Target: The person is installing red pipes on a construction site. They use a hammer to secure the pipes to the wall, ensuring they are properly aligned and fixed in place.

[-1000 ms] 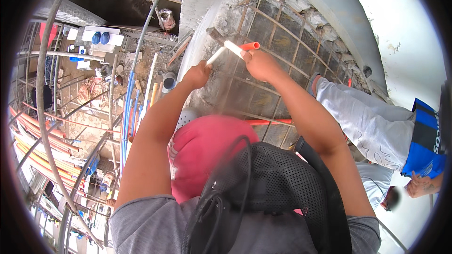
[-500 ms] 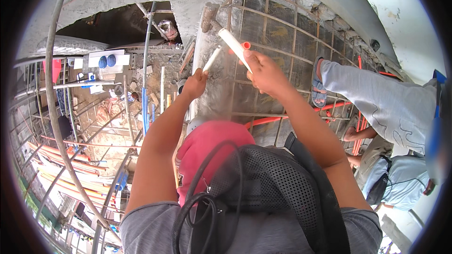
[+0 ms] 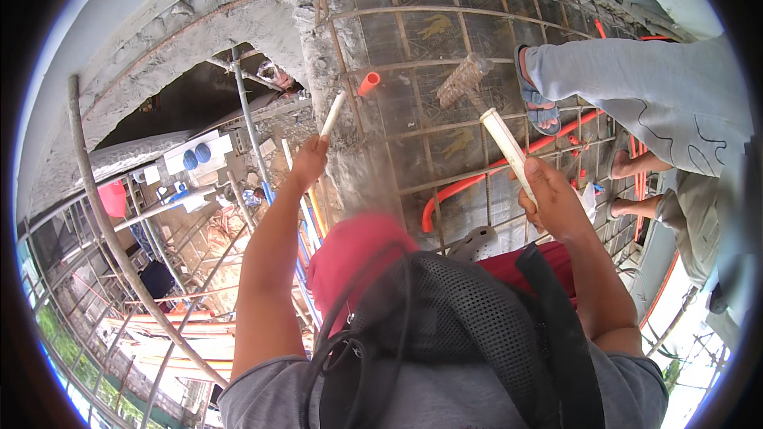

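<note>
My right hand (image 3: 552,197) is closed round the pale handle of a hammer (image 3: 502,141). Its rough, brownish-grey head is up and away from the concrete edge, above the rebar grid as seen here. In my left hand (image 3: 310,160) is a short pale rod (image 3: 332,114), gripped near its lower end; its far end points at the broken concrete edge (image 3: 318,56). I cannot make out whether the rod is a chisel or a piece of pipe. Just right of its tip, an orange pipe stub (image 3: 369,83) sticks up beside the concrete.
A rebar grid (image 3: 409,63) lies over dark panels. A bent orange pipe (image 3: 453,188) runs through it. At the right stands a person in grey trousers (image 3: 628,71) and sandals, with another person's bare feet nearby. Left, an opening (image 3: 183,107) drops to scaffolding poles (image 3: 111,230) below.
My right hand has swung the hammer rightward, away from the left hand's rod and the orange stub. The left hand keeps its grip. The whole view has turned and shifted.
</note>
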`<state>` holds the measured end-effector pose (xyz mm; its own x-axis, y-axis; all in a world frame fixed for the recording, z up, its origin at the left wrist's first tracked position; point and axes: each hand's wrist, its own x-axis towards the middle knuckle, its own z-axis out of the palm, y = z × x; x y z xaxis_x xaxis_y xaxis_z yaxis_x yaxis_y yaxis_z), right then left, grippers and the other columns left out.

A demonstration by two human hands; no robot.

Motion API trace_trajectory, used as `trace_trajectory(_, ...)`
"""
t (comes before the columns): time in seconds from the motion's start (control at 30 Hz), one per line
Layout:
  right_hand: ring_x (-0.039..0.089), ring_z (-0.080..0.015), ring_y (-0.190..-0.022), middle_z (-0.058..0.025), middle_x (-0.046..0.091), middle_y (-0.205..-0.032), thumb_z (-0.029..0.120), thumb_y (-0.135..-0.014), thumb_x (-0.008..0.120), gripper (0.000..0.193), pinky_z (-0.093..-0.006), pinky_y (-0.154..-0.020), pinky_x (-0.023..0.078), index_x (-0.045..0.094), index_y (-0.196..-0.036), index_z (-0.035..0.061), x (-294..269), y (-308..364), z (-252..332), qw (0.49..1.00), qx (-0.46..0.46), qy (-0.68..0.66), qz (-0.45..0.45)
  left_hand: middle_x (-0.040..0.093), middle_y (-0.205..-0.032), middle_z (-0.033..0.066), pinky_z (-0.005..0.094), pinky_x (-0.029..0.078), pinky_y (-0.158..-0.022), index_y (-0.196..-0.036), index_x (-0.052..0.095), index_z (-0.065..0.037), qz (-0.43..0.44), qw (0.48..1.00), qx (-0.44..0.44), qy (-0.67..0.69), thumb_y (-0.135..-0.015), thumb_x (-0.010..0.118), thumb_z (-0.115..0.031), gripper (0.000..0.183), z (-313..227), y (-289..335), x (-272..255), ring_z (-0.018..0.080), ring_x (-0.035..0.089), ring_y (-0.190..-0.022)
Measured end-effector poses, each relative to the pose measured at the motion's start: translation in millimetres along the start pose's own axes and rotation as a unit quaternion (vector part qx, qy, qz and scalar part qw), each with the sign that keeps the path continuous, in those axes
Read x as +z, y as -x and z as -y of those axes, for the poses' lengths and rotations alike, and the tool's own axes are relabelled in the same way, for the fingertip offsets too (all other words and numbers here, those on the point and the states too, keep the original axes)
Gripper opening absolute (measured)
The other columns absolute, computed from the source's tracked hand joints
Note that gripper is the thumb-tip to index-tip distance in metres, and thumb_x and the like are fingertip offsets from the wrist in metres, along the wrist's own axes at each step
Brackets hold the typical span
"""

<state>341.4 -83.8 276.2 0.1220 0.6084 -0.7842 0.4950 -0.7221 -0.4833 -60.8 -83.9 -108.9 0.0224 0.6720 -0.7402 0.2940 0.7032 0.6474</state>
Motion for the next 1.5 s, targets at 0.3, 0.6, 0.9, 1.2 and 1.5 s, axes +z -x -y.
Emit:
trace_trajectory(0.3, 0.036, -0.0054, -0.048, 0.0046, 0.043, -0.063, 0.056, -0.117, 0.041, 0.055, -0.0255, -0.044, 0.031, 0.064, -0.121, 0.0072, -2.3, -7.0, -48.7, 0.997, 0.061, -0.026, 0.036, 0.051, -0.074, -0.0003, 0.0339, 0.039, -0.051, -0.102, 0.063, -0.007, 0.116, 0.985, -0.115, -0.06, -0.112, 0.054, -0.048, 0.043, -7.0, 35.5, -25.2, 0.0133, 0.048, -0.062)
trace_trajectory(0.6, 0.038, -0.0055, -0.048, 0.0051, 0.041, -0.063, 0.054, -0.118, 0.039, 0.053, -0.0263, -0.042, 0.036, 0.063, -0.122, 0.0071, 2.3, -24.2, -49.8, 0.997, 0.028, 0.007, 0.07, 0.066, -0.085, 0.02, 0.0487, 0.051, -0.079, -0.107, 0.062, -0.001, -0.047, 0.987, 0.057, -0.145, -0.114, 0.048, -0.051, 0.052, -13.0, 10.5, -5.9, 0.0375, 0.065, -0.082)
trace_trajectory(0.9, 0.052, -0.0103, -0.058, -0.0001, 0.056, -0.074, 0.052, -0.115, 0.047, 0.056, -0.0312, -0.053, 0.043, 0.066, -0.135, 0.0034, -5.3, -25.6, -52.9, 0.996, 0.032, 0.016, 0.081, 0.07, -0.097, 0.0268, 0.0544, 0.05, -0.091, -0.113, 0.063, 0.0, 0.043, 0.966, 0.027, -0.252, -0.114, 0.047, -0.047, 0.05, -4.4, 50.6, -33.7, 0.0466, 0.067, -0.098)
trace_trajectory(1.2, 0.039, -0.006, -0.049, 0.0055, 0.038, -0.063, 0.067, -0.113, 0.041, 0.063, -0.028, -0.044, 0.038, 0.058, -0.117, 0.0063, 14.7, -50.2, -65.3, 0.996, 0.004, -0.029, 0.088, 0.068, -0.08, 0.0164, 0.0447, 0.053, -0.073, -0.109, 0.068, -0.002, -0.041, 0.967, 0.127, -0.216, -0.111, 0.06, -0.035, 0.034, -102.1, 134.9, -13.6, 0.0307, 0.067, -0.075)
trace_trajectory(1.5, 0.06, -0.02, -0.067, -0.0077, 0.059, -0.079, 0.065, -0.113, 0.044, 0.067, -0.0396, -0.062, 0.051, 0.064, -0.119, 0.001, 62.3, -107.0, -78.6, 0.994, -0.099, 0.01, 0.04, 0.074, -0.102, 0.0313, 0.0603, 0.052, -0.09, -0.113, 0.071, -0.002, -0.074, 0.919, 0.136, -0.363, -0.108, 0.056, -0.035, 0.036, -160.9, 63.0, 41.4, 0.0525, 0.07, -0.1)
